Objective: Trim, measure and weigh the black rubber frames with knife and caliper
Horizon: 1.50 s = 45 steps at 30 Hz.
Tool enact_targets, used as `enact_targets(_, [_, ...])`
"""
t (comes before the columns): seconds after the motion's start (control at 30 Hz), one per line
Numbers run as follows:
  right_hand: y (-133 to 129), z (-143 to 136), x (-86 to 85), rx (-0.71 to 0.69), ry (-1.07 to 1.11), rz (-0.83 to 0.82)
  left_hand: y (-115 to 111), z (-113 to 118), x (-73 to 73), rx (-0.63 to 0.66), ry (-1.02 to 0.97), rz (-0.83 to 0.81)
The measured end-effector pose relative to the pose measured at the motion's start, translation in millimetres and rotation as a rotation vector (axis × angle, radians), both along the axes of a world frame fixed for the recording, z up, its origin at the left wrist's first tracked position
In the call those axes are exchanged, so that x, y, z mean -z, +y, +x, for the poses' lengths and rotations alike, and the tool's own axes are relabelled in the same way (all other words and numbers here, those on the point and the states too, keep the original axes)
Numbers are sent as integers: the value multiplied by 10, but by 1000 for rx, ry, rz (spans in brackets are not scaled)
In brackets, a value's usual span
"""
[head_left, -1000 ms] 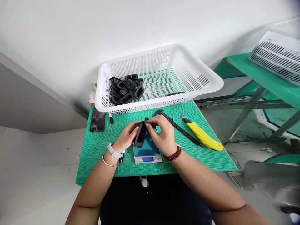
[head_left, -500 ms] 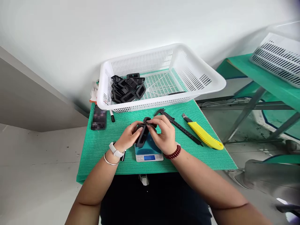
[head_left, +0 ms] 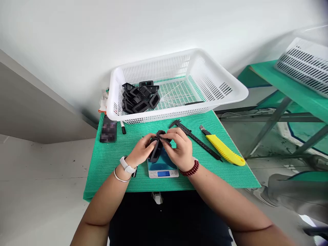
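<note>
Fingers of your left hand [head_left: 141,149] and right hand [head_left: 179,148] are closed on the black part [head_left: 155,152], bending it above the scale [head_left: 163,165]. The basket [head_left: 179,111] with more black pieces [head_left: 139,97] is behind, on the counter [head_left: 107,171].

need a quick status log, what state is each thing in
black rubber part: bent, pinched in both hands
left hand: closed on it
right hand: closed on it
digital scale: on, display lit
yellow utility knife: blade out
white plastic basket: upright, partly filled
caliper: lying flat, jaw opening unclear
marker: capped
</note>
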State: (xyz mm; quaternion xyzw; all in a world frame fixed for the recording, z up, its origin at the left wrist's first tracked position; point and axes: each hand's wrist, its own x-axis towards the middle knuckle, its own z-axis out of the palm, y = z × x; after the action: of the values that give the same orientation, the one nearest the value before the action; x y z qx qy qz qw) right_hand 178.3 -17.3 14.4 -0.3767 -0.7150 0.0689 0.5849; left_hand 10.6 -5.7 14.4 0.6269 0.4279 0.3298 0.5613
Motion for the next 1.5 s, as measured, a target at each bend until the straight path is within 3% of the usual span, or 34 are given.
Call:
enact_targets(0.57, [7,-14,67,-23,-57,42,12,-9,35,-20,5,14])
enact_targets(0.9, [-15,-58,42,-260,-161,52,25,-11,-6,-125,-99,-96])
enact_targets(1.13, [-33,-61,27,-373,-203,40,78,-21,60,-171,-92,-83])
enact_targets(1.5, [-68,-45,-19,-409,-290,27,38,-3,17,-336,-251,-114])
